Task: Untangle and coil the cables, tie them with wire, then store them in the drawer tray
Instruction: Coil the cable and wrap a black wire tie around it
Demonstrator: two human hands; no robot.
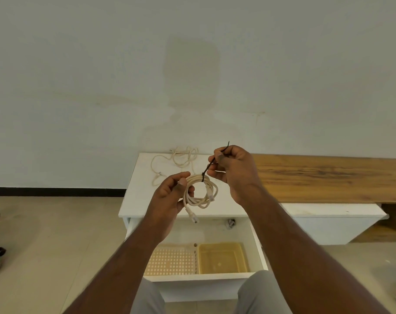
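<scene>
Left hand (170,196) grips the coiled cable (200,191) steady while right hand (232,171) pinches the black wire tie (211,162), pulling it taut.

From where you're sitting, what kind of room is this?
Probably a sparsely furnished home or office room. A low white cabinet stands against a plain wall, joined to a wooden bench top; its open drawer holds plastic trays. The floor is tiled.

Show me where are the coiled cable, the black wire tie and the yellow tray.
coiled cable (200,201): head view, lower arc of the loop.
black wire tie (209,166): head view, the stretch between coil and right hand.
yellow tray (222,260): head view, bare floor.
</scene>
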